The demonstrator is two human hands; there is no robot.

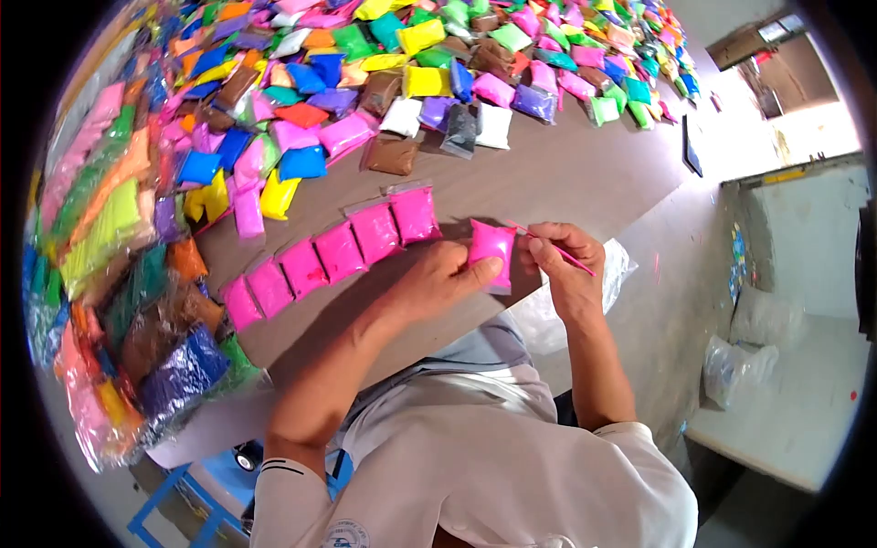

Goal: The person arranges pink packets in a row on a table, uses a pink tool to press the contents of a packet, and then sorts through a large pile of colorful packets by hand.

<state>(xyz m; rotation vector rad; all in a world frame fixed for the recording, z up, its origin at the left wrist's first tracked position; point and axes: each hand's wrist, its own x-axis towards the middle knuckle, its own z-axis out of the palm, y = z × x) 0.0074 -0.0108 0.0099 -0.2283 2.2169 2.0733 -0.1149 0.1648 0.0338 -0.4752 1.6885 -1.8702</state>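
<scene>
My left hand (445, 276) is closed on a small clear packet of bright pink clay-like material (492, 243), thumb across its front. Pinched in the fingers of my right hand (575, 274) is a thin pink stick (577, 263). Its far end comes close to the packet's upper right corner; whether it touches is too small to tell. Left of my hands, a slanting row of several similar pink packets (339, 252) lies side by side on the brown table (320, 196).
A large heap of packets in many colours (425, 80) covers the table's far side. Bundled bags (185, 365) of packets lie at the left. A dark flat device (692, 146) rests at the far right. Clear plastic (617, 268) is behind my right hand; crumpled bags (738, 370) lie on a white surface.
</scene>
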